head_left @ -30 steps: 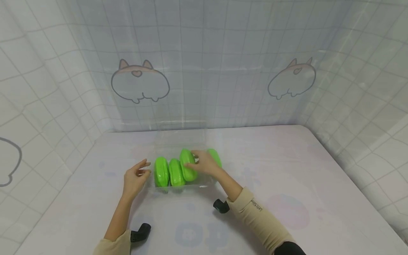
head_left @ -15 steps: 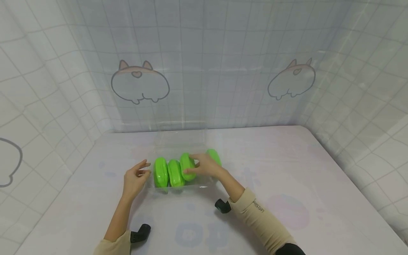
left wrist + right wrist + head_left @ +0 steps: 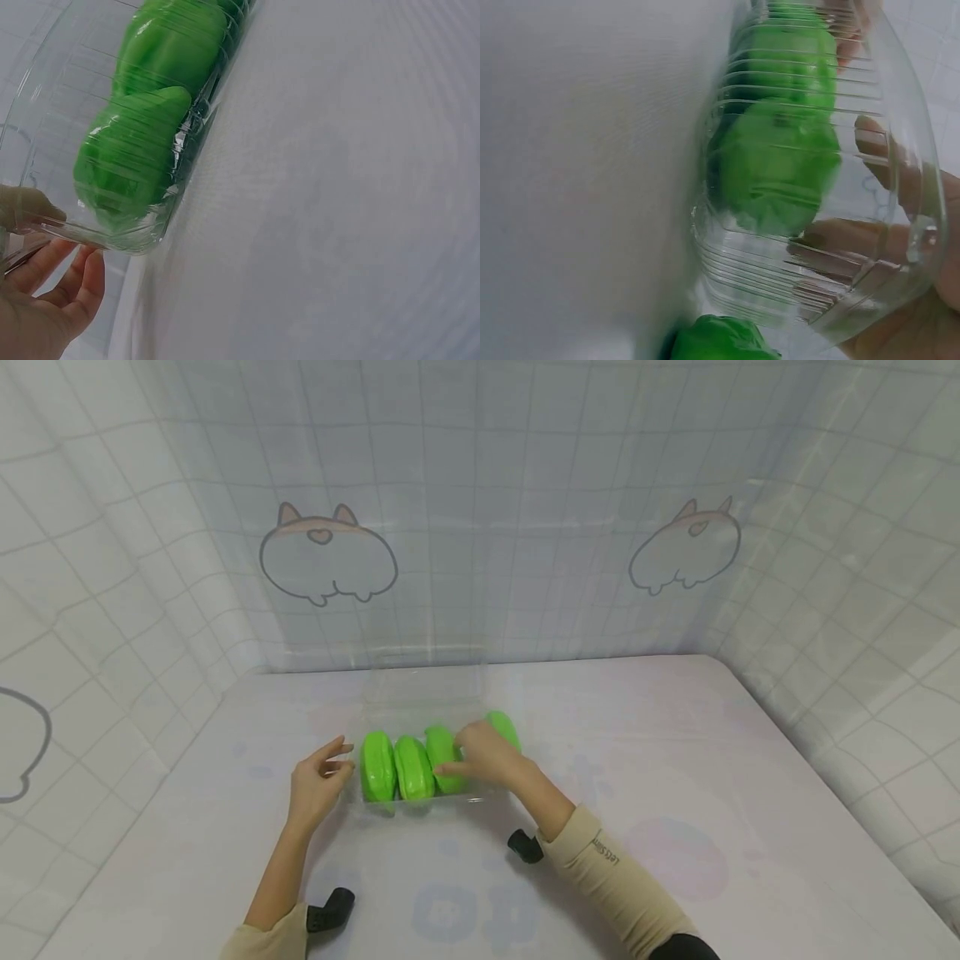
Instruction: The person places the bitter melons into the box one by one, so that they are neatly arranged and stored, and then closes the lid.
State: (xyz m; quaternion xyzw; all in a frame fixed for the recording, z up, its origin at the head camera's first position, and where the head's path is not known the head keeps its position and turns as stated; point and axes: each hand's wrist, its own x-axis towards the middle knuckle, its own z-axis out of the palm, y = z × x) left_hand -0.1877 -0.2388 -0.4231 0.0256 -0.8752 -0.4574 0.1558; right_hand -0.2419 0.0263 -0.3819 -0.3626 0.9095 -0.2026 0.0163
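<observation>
Box [image 3: 482,798] of clear plastic stands on the white table [image 3: 645,727], a little to the left of the middle, and inside it we see three things side by side: the left green piece [image 3: 378,768], the middle green piece [image 3: 415,770] and the right green piece [image 3: 441,746]. On its far side lies a clear panel [image 3: 427,687], which seems to us to be the lid. The right hand [image 3: 487,756] is over the right part of the box; its thumb and fingers are spread apart, and the thumb lies at the right green piece. In the right wrist view we see these fingers through the ribbed plastic wall. The left hand [image 3: 317,781] is at the left end of the box with its fingers loosely bent, but whether it pinches the rim or only touches it, we cannot tell. One more green piece [image 3: 503,727] is outside the box, to the right, partly hidden behind the right hand. Both arms wear beige sleeves [image 3: 615,881] with black devices [image 3: 332,910], and behind the table we notice a pale gridded backdrop [image 3: 517,527] with animal drawings [image 3: 330,556].
</observation>
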